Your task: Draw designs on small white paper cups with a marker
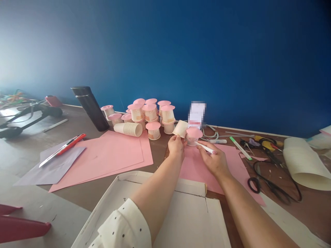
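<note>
My left hand (176, 146) pinches a plain paper cup (180, 128), tilted on its side above the table. My right hand (214, 160) is closed around a white pen (205, 147) whose tip points toward an upturned cup with a pink paper disc on top (193, 135). That cup stands on a pink paper sheet (232, 162) between my two hands. Behind them several more upturned cups with pink discs (151, 112) are piled together, with a lying stack of plain cups (128, 129) beside them.
Large pink sheets (111, 155) and a lilac sheet with a red utility knife (64, 147) lie left. A dark flask (90, 107) stands behind. Black scissors (271, 182), pens, tools and a rolled white sheet (305, 162) lie right. An open cardboard box (186, 206) sits near me.
</note>
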`<state>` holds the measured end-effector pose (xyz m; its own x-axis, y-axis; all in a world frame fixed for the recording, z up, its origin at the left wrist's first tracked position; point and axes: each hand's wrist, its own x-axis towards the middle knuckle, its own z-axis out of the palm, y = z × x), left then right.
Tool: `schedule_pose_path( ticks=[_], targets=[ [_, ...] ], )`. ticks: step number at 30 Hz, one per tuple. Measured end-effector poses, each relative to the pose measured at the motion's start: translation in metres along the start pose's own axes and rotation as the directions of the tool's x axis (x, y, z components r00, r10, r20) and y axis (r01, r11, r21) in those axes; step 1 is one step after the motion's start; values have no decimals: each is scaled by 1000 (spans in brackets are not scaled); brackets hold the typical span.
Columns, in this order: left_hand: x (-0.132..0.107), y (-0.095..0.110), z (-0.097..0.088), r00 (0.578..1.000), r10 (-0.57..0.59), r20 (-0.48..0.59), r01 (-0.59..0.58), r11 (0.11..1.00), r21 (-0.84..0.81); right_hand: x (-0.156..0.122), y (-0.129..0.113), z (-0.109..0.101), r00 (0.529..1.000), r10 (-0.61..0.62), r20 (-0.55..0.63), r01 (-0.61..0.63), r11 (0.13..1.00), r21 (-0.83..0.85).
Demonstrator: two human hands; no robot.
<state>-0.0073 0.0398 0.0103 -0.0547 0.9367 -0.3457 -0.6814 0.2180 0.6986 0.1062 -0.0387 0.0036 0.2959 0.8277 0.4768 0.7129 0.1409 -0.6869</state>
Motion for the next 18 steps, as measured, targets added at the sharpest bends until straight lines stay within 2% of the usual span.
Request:
schedule_pose_path(
  ticks=[3,8,12,18],
  targets=[
    [-2,3,1,1000,-18,-15,18,1000,21,-1,-1,-3,1000,9,-11,-9,1000,-27],
    [-9,5,2,997,-38,-62,42,998,57,2,9,-7,977,180,-118,-186,981,-44],
    [-11,1,4,1000,-4,-25,2,999,-54,4,17,-5,981,173,-89,-177,984,-29],
    [-5,-4,5,1000,12,-26,-13,998,-54,2,10,-1,992,127,-12,-127,992,19]
  ],
)
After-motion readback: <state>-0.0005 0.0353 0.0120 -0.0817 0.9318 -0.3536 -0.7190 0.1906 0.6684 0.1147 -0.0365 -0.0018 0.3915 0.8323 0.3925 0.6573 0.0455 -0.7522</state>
